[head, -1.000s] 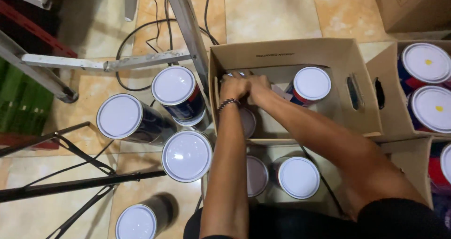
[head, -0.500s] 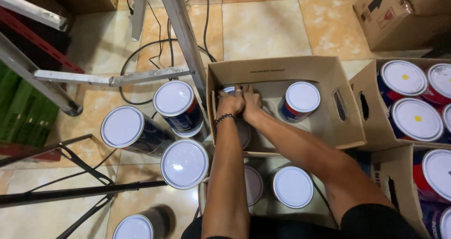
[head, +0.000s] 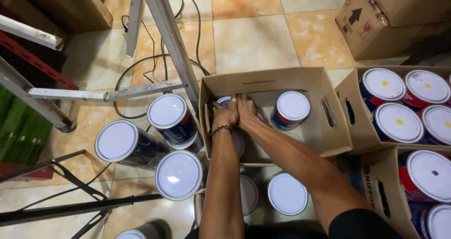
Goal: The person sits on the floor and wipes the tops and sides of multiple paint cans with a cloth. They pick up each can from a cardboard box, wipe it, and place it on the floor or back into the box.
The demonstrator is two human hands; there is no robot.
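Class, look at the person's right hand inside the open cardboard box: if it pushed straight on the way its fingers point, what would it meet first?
Probably the box's far wall; the right hand points up-frame over the can it grips.

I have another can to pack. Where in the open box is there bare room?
Free: box floor right of the standing can, and between it and both hands. Crowded: the far-left corner, where left hand and right hand press a can.

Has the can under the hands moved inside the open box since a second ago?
Yes. The can under both hands now sits in the far left corner of the open box; earlier it was nearer the box's middle.
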